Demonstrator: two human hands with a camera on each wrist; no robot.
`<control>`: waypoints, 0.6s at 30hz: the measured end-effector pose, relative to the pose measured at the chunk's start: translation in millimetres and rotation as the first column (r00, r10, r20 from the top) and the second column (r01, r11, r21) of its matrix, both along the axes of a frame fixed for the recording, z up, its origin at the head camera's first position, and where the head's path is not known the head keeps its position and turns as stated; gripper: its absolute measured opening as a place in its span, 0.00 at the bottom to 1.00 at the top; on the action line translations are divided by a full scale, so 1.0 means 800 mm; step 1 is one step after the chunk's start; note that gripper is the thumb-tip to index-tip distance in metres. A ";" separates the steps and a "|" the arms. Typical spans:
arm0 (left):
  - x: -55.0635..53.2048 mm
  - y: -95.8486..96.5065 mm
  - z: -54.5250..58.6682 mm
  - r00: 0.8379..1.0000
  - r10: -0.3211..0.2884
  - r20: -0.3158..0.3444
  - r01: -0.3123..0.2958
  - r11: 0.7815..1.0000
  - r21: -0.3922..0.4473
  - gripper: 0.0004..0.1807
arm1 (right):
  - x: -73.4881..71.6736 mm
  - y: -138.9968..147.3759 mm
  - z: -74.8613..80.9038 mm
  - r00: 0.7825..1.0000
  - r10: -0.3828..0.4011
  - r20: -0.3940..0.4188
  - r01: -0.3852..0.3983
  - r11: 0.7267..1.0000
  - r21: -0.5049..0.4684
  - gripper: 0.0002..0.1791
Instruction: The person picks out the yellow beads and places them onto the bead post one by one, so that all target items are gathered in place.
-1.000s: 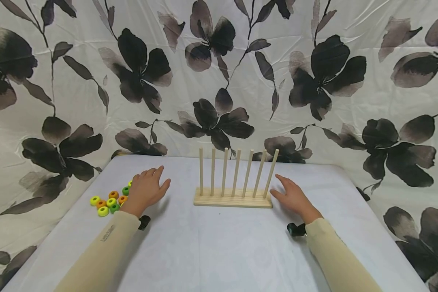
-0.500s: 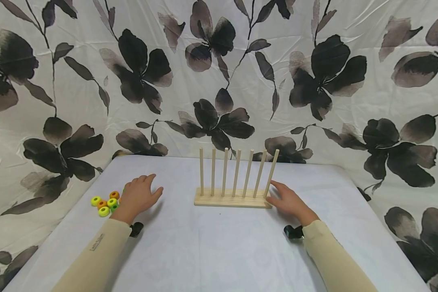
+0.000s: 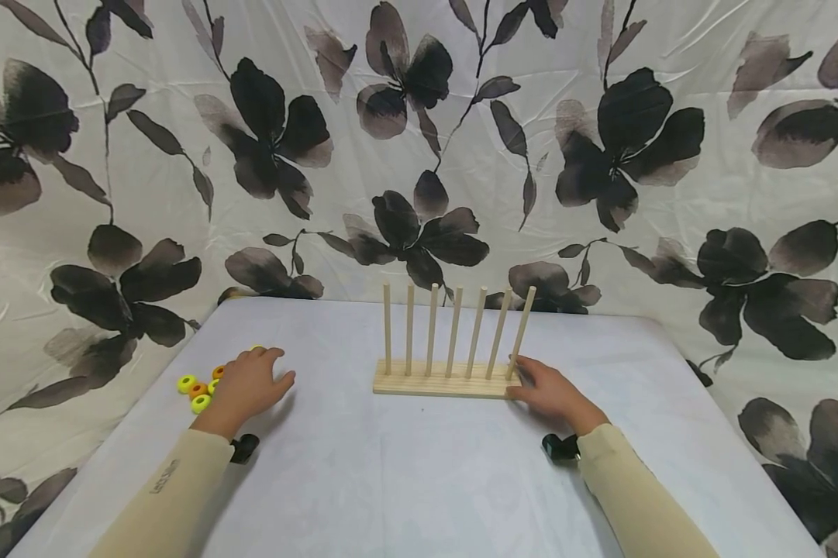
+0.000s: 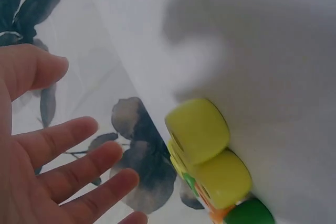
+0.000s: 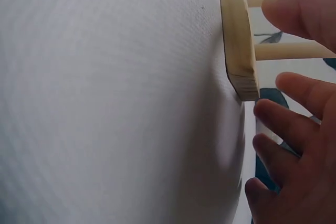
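Note:
A pale wooden rack (image 3: 446, 386) with several upright pegs stands mid-table. My right hand (image 3: 554, 395) is at its right end, thumb on the near side and fingers toward the far side of the last peg. In the right wrist view, the loosely spread fingers (image 5: 283, 121) are right by the end of the base (image 5: 239, 40). My left hand (image 3: 240, 387) hovers over a cluster of yellow, orange and green beads (image 3: 187, 384), hiding part of it. The left wrist view shows that hand's fingers (image 4: 79, 153) apart and holding nothing, beside a yellow bead (image 4: 202, 132).
A white cloth covers the table (image 3: 405, 473). Behind it hangs a white curtain (image 3: 516, 46) with dark flowers. Small black cameras sit at both wrists, the left camera (image 3: 244, 448) and the right camera (image 3: 560, 447).
My left hand has moved left and toward me, further over the beads. My right hand has come left to the end of the rack, its thumb now at the base's front corner.

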State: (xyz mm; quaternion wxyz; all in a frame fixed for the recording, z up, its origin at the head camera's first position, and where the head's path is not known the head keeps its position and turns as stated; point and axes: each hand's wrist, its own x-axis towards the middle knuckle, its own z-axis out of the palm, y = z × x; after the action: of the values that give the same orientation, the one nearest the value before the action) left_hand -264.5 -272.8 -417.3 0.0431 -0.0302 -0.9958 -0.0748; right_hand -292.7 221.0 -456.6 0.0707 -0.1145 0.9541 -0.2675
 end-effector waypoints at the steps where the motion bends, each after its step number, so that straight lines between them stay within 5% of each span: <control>1: 0.001 -0.001 0.000 1.000 0.000 0.009 0.000 1.000 0.000 0.31 | 0.001 0.000 0.000 1.000 0.005 -0.001 -0.005 1.000 0.001 0.41; 11: 0.006 -0.014 0.000 0.986 -0.011 0.165 -0.005 0.995 0.097 0.31 | 0.004 -0.002 0.002 0.999 0.043 -0.001 -0.043 0.999 -0.016 0.38; 18: 0.012 -0.020 -0.002 0.979 -0.008 0.204 -0.013 0.995 0.100 0.29 | -0.001 0.002 -0.004 0.999 0.044 0.018 -0.043 0.999 -0.017 0.40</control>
State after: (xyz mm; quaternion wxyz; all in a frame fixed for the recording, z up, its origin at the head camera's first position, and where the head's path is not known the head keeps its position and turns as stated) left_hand -255.3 -288.9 -418.6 -0.0580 -0.0189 -0.9899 -0.1277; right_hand -293.4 222.7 -459.5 0.0844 -0.1332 0.9485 -0.2747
